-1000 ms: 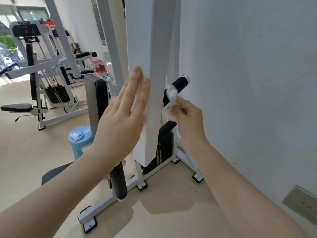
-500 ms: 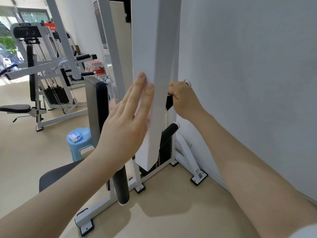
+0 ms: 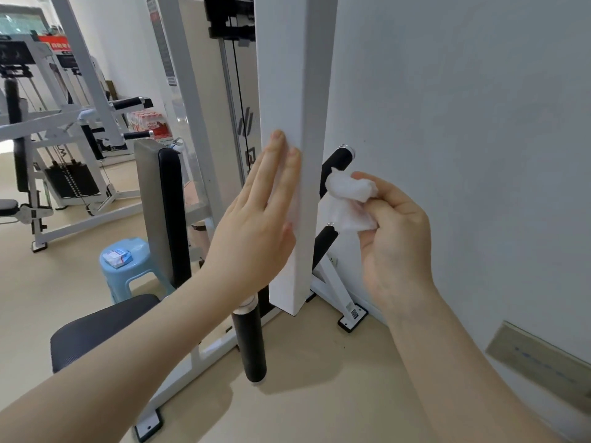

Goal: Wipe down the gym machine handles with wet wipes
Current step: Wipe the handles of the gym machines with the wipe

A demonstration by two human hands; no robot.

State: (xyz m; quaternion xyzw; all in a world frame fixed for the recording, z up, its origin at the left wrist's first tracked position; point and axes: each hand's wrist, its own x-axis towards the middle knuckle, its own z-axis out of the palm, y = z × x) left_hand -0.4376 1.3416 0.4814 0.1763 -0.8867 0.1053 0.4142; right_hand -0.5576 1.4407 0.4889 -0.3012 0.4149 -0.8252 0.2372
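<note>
A person stands close against a white weight machine in a gym, the left hand [image 3: 256, 225] laid flat with straight fingers against the machine's broad white upright beam [image 3: 292, 139]. The right hand [image 3: 391, 231] pinches a crumpled white wet wipe [image 3: 350, 195] between thumb and curled fingers, holding it just beside the upper black handle [image 3: 335, 161], which angles up toward the grey wall [image 3: 463, 123]. Whether the wipe touches the grip cannot be told. The beam stands in the way, hiding the inner ends of that handle and of a second black handle [image 3: 323, 244] below it. A third black foam grip [image 3: 252, 343] hangs upright beneath the left wrist. Left of the beam rises the black back pad [image 3: 171, 212], with the dark seat [image 3: 99, 327] low in front. Behind it, a light blue plastic stool [image 3: 134, 270] carries a small blue-and-white packet [image 3: 118, 257]. Further machines with white frames [image 3: 64, 116] and a black weight stack fill the far left of the room, on a beige floor [image 3: 303, 394].
</note>
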